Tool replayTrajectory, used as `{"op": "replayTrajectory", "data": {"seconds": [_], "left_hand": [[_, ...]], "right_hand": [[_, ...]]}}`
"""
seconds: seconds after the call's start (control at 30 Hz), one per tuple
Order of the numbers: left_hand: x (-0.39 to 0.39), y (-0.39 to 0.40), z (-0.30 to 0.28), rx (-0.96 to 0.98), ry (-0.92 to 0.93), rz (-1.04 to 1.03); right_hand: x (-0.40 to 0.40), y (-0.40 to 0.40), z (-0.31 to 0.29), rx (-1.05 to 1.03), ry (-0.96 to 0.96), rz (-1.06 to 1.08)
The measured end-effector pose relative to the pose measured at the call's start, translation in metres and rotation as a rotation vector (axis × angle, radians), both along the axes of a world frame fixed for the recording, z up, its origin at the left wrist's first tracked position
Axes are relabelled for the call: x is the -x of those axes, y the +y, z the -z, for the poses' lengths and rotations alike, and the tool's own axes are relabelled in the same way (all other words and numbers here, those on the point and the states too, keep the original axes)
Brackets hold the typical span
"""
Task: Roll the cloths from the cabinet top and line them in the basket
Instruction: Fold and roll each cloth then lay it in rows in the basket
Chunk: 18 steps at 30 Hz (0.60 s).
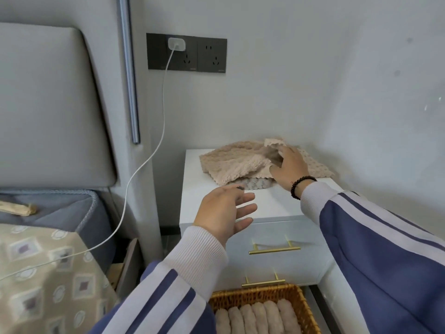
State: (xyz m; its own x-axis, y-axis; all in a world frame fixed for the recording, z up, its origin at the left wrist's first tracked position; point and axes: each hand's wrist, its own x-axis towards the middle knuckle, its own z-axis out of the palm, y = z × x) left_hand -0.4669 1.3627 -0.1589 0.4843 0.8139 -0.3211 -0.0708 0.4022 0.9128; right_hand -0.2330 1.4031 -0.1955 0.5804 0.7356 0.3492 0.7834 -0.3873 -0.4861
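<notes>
A loose pile of beige cloths [231, 162] lies at the back of the white cabinet top [262, 201], with a grey cloth [250, 183] peeking out beneath. My right hand [287, 168] is on the pile and pinches a raised fold of the top beige cloth. My left hand [225, 210] hovers over the cabinet's front left part, fingers spread and holding nothing. Below the cabinet stands a wicker basket [255, 295] with several rolled beige cloths [257, 319] lined side by side.
The cabinet has two drawers with gold handles [274, 249]. A bed with a patterned cover [43, 280] and grey headboard stands to the left. A white charger cable [144, 165] hangs from the wall socket [186, 53] down onto the bed.
</notes>
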Motion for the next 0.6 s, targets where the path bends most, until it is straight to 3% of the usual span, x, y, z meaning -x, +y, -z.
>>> {"op": "replayTrajectory", "data": {"seconds": [0.3, 0.6], "left_hand": [[-0.014, -0.023, 0.006, -0.01, 0.041, 0.06], [-0.023, -0.05, 0.019, -0.075, 0.109, 0.139]], "right_hand": [[0.022, -0.088, -0.035, -0.48, 0.095, 0.02], [0.061, -0.169, -0.029, -0.669, 0.352, 0.047]]}}
